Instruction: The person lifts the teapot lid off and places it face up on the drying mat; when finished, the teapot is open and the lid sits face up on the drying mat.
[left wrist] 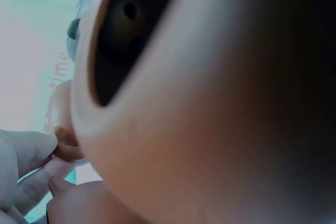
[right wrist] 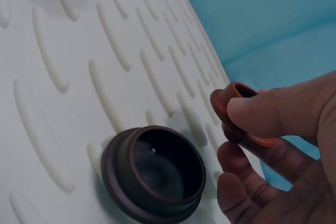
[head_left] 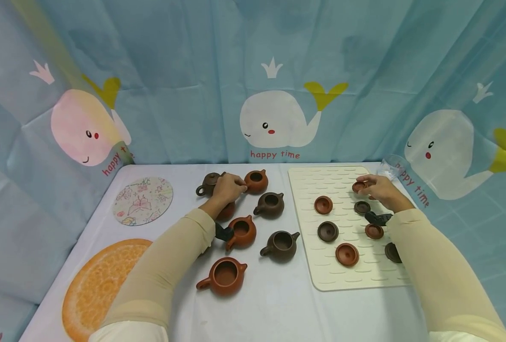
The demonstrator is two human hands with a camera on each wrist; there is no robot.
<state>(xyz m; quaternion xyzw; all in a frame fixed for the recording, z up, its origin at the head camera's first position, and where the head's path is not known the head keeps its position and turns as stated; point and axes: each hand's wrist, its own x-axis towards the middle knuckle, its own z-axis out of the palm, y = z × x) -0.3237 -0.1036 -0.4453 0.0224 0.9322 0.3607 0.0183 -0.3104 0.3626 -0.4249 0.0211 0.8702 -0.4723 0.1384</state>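
Observation:
Toward the back of the table, my left hand pinches the handle of a reddish-brown teapot between thumb and finger. This teapot has no lid on, and its spout points to the right. A dark teapot with its lid on stands just left of that hand. Over the back right of the cream mat, my right hand pinches a small reddish-brown teapot lid by its edge. Below it, a dark lid lies upside down on the mat.
Several lidless teapots, among them a reddish one and a dark one, stand mid-table. Several more lids lie on the cream mat. A clear glass stands at the back right. Two round mats, one orange-patterned, lie left.

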